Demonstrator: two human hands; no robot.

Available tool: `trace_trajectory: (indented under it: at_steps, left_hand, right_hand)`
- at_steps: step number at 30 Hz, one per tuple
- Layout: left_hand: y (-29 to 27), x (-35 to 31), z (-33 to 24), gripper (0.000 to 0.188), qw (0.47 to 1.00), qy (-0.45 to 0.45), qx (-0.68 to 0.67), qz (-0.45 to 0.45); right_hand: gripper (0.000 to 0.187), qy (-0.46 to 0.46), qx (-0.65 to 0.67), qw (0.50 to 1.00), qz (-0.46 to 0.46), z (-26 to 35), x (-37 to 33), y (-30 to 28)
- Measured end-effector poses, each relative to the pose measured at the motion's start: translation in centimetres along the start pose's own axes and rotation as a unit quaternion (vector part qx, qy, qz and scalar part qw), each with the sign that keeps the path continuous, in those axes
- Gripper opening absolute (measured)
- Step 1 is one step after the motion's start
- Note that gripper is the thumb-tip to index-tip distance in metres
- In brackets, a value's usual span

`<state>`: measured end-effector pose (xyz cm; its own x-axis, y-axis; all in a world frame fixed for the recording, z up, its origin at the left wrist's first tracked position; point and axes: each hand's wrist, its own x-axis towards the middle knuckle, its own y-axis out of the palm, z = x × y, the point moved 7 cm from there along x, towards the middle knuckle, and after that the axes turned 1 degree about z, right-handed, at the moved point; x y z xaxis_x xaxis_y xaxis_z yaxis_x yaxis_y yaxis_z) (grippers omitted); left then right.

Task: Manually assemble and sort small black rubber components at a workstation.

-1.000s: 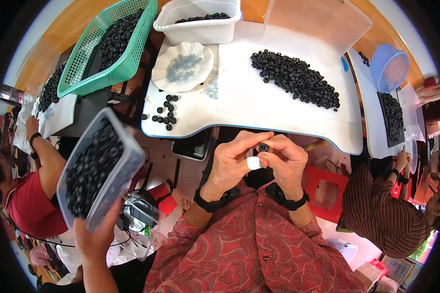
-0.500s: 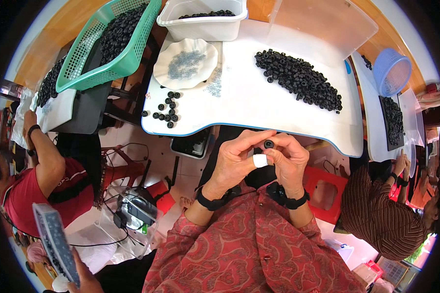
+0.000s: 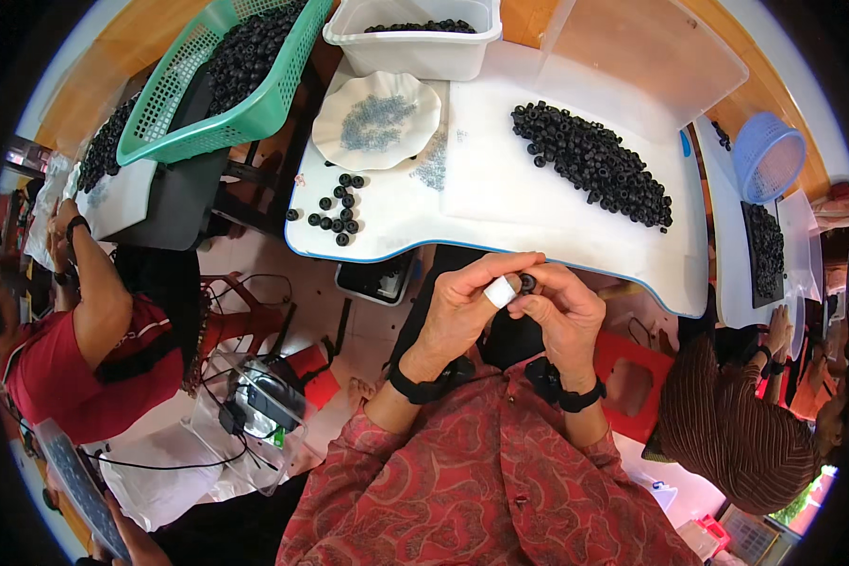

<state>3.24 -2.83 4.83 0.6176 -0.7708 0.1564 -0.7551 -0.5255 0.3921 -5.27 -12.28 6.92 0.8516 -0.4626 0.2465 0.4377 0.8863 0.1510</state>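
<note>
Facing a white counter [image 3: 396,217] with a blue edge. Past its left side, got a green latticed plastic basket [image 3: 245,130] loaded with black parts. Then a white plastic tub [image 3: 424,58] at the back, carrying more. Next, a heap of small round black parts [image 3: 590,160] on the right half; a cream plate with a fluted rim [image 3: 335,146] at left.

Holding left hand [image 3: 457,311] and right hand [image 3: 574,321] together just off the front edge. Wearing a white wrap [image 3: 500,291] on one left digit, likely the thumb. Got right fingers pinched on one small black hollow-centred piece [image 3: 528,282]; left fingers curled, nearly meeting beside it, can't tell if gripping too. Smallest: tiny translucent bits [image 3: 375,124] on the plate, some beside it.

For clean work: pinch by the rim, keep the hollow in sight, brace fingertips together, press gently and squarely. Better over the counter, to avoid losing a drop to the floor.
</note>
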Motion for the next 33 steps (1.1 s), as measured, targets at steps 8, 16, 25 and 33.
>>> trace_trajectory:
  at_steps: [8,16,25,33]
  left_hand:
    - [-0.9,-0.2,-0.1,0.031,0.999,0.017,-0.013,-0.029]
    - [-1.1,-0.3,0.0,0.031,0.998,0.025,0.004,-0.065]
    - [-1.5,-0.2,1.2,0.034,0.996,-0.026,-0.001,-0.088]
    - [-1.3,0.8,0.9,0.029,0.997,0.032,0.041,-0.063]
  right_hand:
    - [0.029,0.043,0.04,0.998,-0.009,-0.8,0.0,-0.1]
    - [0.033,0.027,-0.061,0.998,-0.002,-0.6,0.4,-0.1]
    - [0.03,-0.004,-0.171,0.985,0.012,-0.5,1.1,-0.1]
    - [0.032,0.039,-0.058,0.995,-0.066,-1.7,0.8,-0.8]
